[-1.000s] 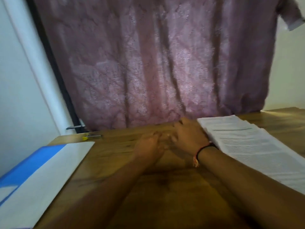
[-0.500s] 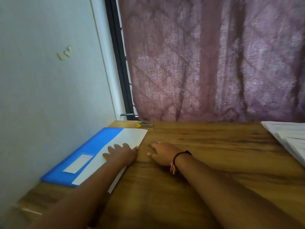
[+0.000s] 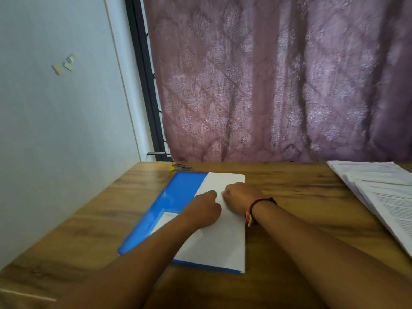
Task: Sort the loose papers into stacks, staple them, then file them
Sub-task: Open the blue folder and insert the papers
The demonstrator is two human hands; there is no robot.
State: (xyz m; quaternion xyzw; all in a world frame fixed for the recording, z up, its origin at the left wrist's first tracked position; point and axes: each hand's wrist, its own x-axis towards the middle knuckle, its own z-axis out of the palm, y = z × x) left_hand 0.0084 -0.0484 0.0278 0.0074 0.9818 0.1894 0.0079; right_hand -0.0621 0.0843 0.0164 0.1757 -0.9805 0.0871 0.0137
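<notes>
fingers (image 3: 227, 192) of left hand (image 3: 206, 209) and right hand (image 3: 239, 198) curl against white sheet (image 3: 219, 244).

A brown wood-grain table (image 3: 296, 221) fills the lower part of the view, its top streaked with darker bands. Behind the table's far edge hangs a dusty mauve fabric curtain (image 3: 278, 81) woven with pale diamond and floral motifs. It falls in soft folds to the tabletop, and daylight glows through it. Above the table's far left corner a black metal window frame (image 3: 142, 74) rises at a slant, with a small dark latch (image 3: 158, 153) at its foot. A plain pale plastered wall (image 3: 55, 134) borders the table's left side. Three small beige tape scraps (image 3: 64, 65) stick to it, high above the table.
</notes>
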